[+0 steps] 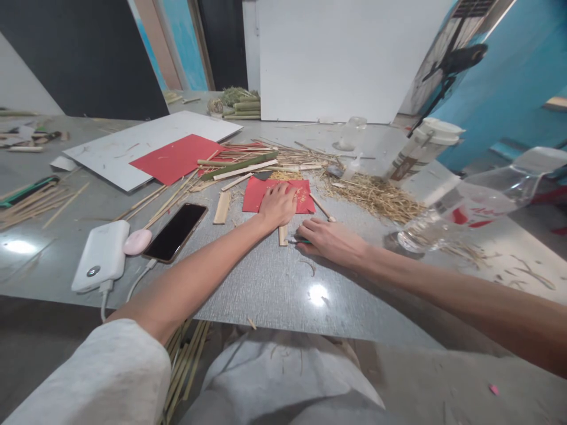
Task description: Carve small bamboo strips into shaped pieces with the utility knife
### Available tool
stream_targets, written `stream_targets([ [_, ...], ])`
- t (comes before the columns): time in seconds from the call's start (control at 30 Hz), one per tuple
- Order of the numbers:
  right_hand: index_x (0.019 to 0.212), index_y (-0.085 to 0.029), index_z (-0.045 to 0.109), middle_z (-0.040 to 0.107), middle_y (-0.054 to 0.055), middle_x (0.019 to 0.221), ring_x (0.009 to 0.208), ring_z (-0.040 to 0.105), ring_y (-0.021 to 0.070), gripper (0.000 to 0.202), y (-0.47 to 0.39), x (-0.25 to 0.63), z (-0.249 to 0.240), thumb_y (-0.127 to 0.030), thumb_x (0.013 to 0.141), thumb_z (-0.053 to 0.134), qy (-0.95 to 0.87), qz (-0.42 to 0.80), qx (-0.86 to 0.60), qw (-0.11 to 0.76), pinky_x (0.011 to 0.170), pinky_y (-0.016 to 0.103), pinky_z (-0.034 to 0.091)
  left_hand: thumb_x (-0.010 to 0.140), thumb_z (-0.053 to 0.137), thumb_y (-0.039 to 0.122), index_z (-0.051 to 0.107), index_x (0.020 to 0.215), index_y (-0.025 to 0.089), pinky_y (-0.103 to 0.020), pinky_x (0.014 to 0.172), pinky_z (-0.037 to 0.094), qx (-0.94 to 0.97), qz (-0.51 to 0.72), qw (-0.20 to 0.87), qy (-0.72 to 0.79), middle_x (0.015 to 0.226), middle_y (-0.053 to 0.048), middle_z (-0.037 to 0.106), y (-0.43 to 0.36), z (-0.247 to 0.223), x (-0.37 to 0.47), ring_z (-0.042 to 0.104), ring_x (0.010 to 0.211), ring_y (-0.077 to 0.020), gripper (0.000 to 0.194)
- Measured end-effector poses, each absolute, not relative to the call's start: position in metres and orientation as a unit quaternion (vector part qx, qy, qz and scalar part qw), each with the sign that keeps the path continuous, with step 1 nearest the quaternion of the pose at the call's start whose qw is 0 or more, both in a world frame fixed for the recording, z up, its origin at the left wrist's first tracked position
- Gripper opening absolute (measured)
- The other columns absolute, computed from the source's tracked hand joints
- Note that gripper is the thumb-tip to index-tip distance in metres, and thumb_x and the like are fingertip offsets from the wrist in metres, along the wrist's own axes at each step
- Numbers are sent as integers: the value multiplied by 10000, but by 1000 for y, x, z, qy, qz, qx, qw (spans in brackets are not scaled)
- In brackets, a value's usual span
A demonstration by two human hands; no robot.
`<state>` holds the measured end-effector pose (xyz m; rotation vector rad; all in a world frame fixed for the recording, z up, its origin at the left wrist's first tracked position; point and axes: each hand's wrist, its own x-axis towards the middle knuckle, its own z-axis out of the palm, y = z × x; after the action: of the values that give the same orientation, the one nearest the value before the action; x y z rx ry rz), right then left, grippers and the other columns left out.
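My left hand (279,205) lies on a small red sheet of paper (250,196), its fingers stretched out and pointing away from me. Straw bits are scattered on the paper beside the fingers. A short pale wooden strip (282,237) shows just below that hand. To the right, my right hand (330,241) rests low on the table, closed around a green-handled craft knife (303,240). The knife's thin metal tip points left and is close to the strip; whether they touch I cannot tell. A thin wooden stick (322,208) lies between the paper's right edge and my right hand.
Cut straw (376,198) is heaped at the right, near a plastic bottle (469,203) and a lidded container (420,150). Left lie a phone (177,231), a white power bank (101,255) and its cable. Sticks (248,165), red paper and a white board (97,150) lie farther back.
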<state>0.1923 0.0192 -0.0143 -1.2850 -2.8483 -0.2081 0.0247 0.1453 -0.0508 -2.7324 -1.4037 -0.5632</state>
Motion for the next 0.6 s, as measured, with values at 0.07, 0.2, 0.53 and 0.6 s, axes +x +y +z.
stream_targets([
  [0.07,1071,-143,668,708,102,1020,917,640,220,255,21,193,-15,-356,1119,536,-912,-66,-406,6,680,320,341,1142,316,345,606,1469,223,-525,1175,402,-875,-182,7,-448,1538,-158,611,146,-52,25,536,1430,-319,454],
  [0.2,1068,-150,671,710,95,1016,936,646,219,231,28,196,-14,-349,1105,559,-919,-65,-389,9,675,314,348,1143,320,344,616,1471,204,-530,1177,406,-875,-185,2,-447,1549,-167,604,143,-48,25,521,1448,-323,464],
  [0.53,1072,-167,672,713,94,1037,948,664,232,252,27,202,-21,-400,1101,581,-918,-90,-384,44,628,325,320,1091,445,333,779,1161,127,-496,1062,468,-870,-185,-44,-456,1371,-225,653,128,-1,9,623,1257,-371,398],
  [0.6,1079,-169,673,711,91,1040,968,668,232,257,27,203,-23,-403,1109,571,-919,-94,-380,54,638,324,336,1053,502,307,789,979,163,-440,940,503,-871,-163,-78,-457,1179,-184,727,127,8,-2,689,1076,-327,330],
])
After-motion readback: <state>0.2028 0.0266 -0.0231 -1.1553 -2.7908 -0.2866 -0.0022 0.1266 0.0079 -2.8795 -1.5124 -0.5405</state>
